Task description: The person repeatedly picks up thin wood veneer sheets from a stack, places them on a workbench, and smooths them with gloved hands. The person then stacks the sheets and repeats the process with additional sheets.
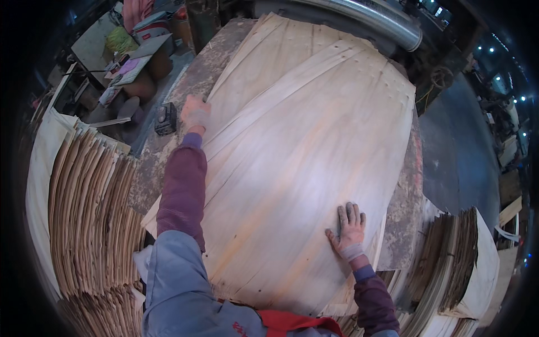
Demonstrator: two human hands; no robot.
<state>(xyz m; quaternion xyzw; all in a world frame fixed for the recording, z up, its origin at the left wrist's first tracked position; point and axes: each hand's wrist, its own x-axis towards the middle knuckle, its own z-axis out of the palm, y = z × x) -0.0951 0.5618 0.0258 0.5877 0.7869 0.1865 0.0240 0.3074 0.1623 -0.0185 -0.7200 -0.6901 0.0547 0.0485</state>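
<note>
Wood veneer sheets (294,168) lie in front of me on a worn, stained table, with a narrow overlapping strip (269,94) running diagonally across them. My left hand (196,111), in a dirty light glove, reaches far along the left side. Its fingers are curled at the veneer's left edge, and the fingertips are partly hidden. Flat on the veneer near the lower right edge rests my right hand (350,232). Its gloved fingers are spread, with dark grime on the tips. Small holes dot the far right part of the veneer.
A shiny metal roller (374,19) spans the machine beyond the table's far end. Beside my left hand sits a small black box-like object (165,119). Tall veneer stacks stand at left (90,210) and right (446,261). A handwheel (441,77) is at far right.
</note>
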